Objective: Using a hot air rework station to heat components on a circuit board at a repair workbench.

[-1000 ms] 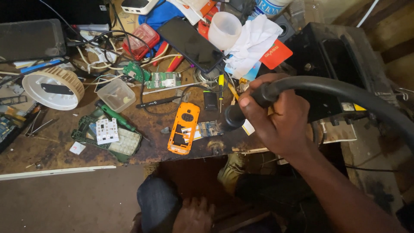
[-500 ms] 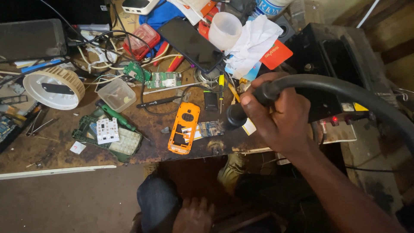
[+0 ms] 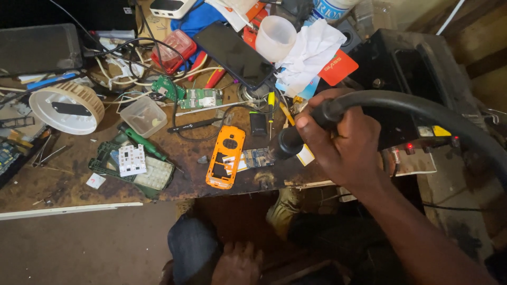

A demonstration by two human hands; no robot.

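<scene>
Hot-air handpiece, black and cylindrical with a thick black hose (image 3: 422, 108), sits in the right hand (image 3: 343, 142). The fingers are wrapped fully round the barrel in a closed fist grip, with the thumb over the top. The nozzle end (image 3: 288, 143) projects from the lower left of the fist and points down toward the bench.

Step in hand: positioning the nozzle over the workpiece. Just beyond the nozzle tip, to the left of the grip, lies a small bare circuit board (image 3: 252, 158), partly resting on an orange plastic phone housing (image 3: 226, 157). The tip appears to hover above the board edge; contact cannot be confirmed from this angle.

Next move, as a judgement: it calls for a steady wrist and a small controlled travel leftward from the grip, keeping the nozzle off the orange plastic, which would likely soften under heat.

Hand pose: the right forearm enters from the lower right, wrist bent slightly down, with the hose arching up and away behind the knuckles toward a black base unit (image 3: 412, 84) behind the grip.

Left hand (image 3: 237, 264) rests on the knee below the bench edge, well apart from the grip, fingers relaxed and holding nothing.
</scene>
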